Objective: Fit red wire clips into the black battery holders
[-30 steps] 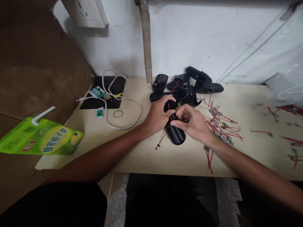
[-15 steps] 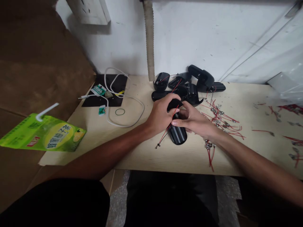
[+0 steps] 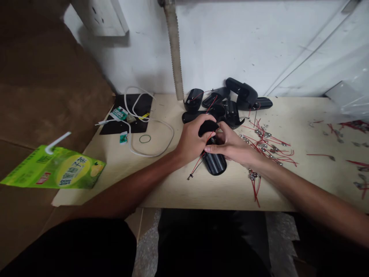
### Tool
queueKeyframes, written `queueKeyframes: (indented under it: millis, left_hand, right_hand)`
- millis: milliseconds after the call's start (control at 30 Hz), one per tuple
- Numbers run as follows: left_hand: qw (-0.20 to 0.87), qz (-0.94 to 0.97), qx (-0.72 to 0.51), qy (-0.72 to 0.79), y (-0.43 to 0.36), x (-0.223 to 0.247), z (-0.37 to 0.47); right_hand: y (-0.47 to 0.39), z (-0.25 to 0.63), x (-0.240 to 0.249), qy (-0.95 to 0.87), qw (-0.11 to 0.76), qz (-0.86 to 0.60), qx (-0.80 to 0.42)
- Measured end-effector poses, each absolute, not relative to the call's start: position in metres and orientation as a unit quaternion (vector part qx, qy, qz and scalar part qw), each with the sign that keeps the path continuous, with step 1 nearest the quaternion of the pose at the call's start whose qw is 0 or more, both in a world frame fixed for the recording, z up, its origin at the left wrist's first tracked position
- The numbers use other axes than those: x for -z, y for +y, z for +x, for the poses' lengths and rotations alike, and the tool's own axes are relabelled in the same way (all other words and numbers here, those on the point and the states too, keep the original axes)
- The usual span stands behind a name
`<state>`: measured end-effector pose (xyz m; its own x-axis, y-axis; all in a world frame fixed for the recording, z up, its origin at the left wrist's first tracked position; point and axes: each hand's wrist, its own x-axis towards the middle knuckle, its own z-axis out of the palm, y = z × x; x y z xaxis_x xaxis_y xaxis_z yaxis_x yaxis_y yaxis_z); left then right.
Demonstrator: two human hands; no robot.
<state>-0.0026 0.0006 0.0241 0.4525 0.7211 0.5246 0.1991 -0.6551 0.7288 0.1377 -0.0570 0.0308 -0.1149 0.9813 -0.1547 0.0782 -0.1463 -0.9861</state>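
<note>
Both hands are on one black plastic housing (image 3: 215,163) with a ribbed battery bay, low over the middle of the table. My left hand (image 3: 194,134) wraps around its upper left side, the thumb pressing inside near a red wire. My right hand (image 3: 233,146) grips it from the right, with thumb and fingers closed at the bay's upper end. A red and a black wire (image 3: 196,168) run out at the lower left to a small metal contact. What the fingertips press on is hidden.
More black housings (image 3: 242,94) lie by the wall. Metal contacts with red wires (image 3: 266,144) are scattered to the right. At left are a white cable (image 3: 173,134), a black sheet (image 3: 115,127), small green boards (image 3: 123,137) and a green drink pouch (image 3: 54,169) with a straw.
The camera view has shifted slightly. Both hands keep almost the same grip on the housing; nothing has been let go or picked up.
</note>
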Motion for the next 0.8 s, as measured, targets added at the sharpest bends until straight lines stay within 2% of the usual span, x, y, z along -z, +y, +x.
queueKeyframes:
  millis: [300, 567, 800]
  left_hand:
    - [0.312, 0.774, -0.485, 0.259, 0.006, -0.028, -0.005]
    - [0.31, 0.78, -0.48, 0.256, 0.003, -0.027, -0.006]
    - [0.292, 0.787, -0.491, 0.232, 0.002, -0.025, -0.005]
  right_hand:
    - [-0.059, 0.15, -0.032, -0.453, 0.443, -0.464, -0.62]
    - [-0.065, 0.135, -0.029, -0.351, 0.388, -0.37, -0.768]
    - [-0.067, 0.134, -0.029, -0.341, 0.403, -0.379, -0.76]
